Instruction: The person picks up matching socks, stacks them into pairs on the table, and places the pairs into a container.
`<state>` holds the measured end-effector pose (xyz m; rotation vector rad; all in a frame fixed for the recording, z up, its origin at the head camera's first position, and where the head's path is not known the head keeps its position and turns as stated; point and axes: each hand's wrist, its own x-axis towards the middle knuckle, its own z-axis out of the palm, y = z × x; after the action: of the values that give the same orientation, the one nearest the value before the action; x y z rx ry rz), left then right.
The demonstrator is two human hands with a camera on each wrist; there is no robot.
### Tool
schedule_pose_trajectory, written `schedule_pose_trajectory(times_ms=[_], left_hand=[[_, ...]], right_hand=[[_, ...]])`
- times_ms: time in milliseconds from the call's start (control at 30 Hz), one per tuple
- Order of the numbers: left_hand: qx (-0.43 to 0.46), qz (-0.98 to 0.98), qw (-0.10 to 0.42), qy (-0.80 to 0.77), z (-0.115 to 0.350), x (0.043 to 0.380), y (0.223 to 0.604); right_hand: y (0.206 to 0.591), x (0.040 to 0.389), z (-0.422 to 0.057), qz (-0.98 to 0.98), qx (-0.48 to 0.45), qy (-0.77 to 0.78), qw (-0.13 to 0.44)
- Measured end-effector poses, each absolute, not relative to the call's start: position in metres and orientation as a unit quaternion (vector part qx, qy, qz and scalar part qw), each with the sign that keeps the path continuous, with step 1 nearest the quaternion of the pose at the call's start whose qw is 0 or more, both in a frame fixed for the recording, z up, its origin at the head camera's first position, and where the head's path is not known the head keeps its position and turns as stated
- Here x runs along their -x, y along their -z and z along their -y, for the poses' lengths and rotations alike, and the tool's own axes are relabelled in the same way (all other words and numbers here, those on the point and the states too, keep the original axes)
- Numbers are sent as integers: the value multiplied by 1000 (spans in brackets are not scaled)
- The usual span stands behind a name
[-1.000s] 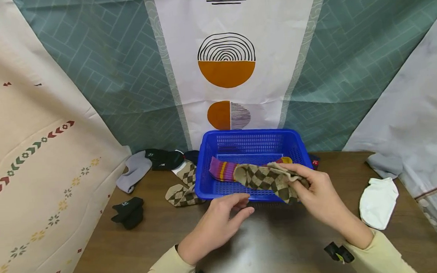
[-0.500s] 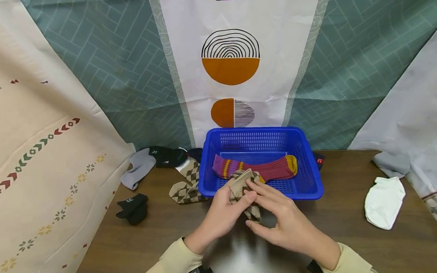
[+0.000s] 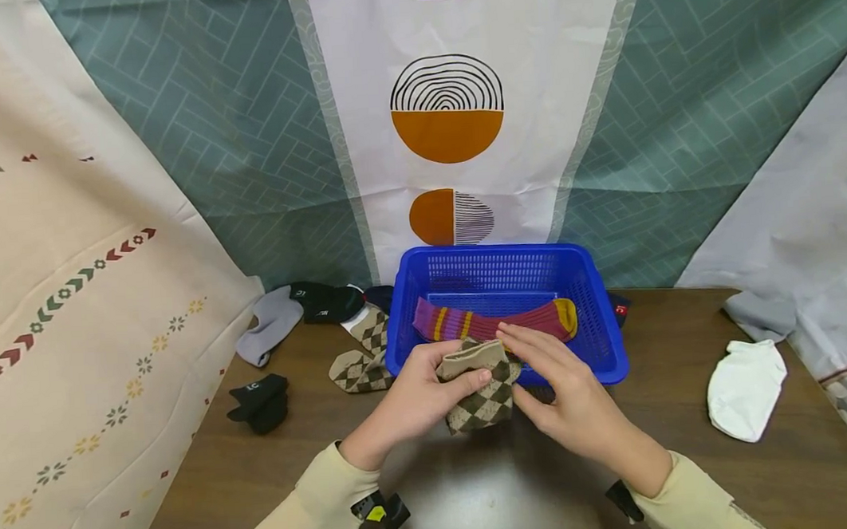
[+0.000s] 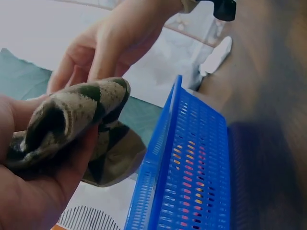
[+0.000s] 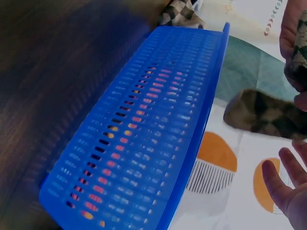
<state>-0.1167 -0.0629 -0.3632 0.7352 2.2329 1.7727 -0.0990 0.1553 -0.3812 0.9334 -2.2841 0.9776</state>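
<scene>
My left hand (image 3: 419, 396) grips a folded beige-and-brown checkered sock (image 3: 482, 397), thumb on its front and the plain beige cuff at the top. One end of the sock (image 4: 117, 153) hangs beyond the fingers in the left wrist view. My right hand (image 3: 570, 393) is at the sock's right side, its fingers extended and spread from the thumb. Both hands are over the near edge of a blue plastic basket (image 3: 607, 343). Inside the basket lies a purple-and-maroon striped sock (image 3: 498, 324) with a yellow end.
Left of the basket lie another checkered sock (image 3: 360, 372), black socks (image 3: 325, 302), a grey sock (image 3: 271, 320) and a folded black sock (image 3: 261, 405). On the right are a white sock (image 3: 746, 391) and a dark grey sock (image 3: 760, 316). Patterned cloths hang behind the table.
The checkered sock, first stretched out in my right hand over the basket, has come to my left hand and is folded up. My right hand has moved left, then opened beside it.
</scene>
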Motion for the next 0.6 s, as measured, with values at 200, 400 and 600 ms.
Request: schedule_pose_trajectory(times_ms=[200, 400, 600], left_hand=[[-227, -801, 23, -554, 57, 118, 363], [-247, -847, -99, -460, 56, 119, 362], [-356, -822, -136, -424, 55, 121, 359]], right_hand=[[387, 98, -150, 826, -364, -350, 249], [389, 95, -150, 846, -347, -324, 241], [386, 92, -151, 853, -335, -354, 188]])
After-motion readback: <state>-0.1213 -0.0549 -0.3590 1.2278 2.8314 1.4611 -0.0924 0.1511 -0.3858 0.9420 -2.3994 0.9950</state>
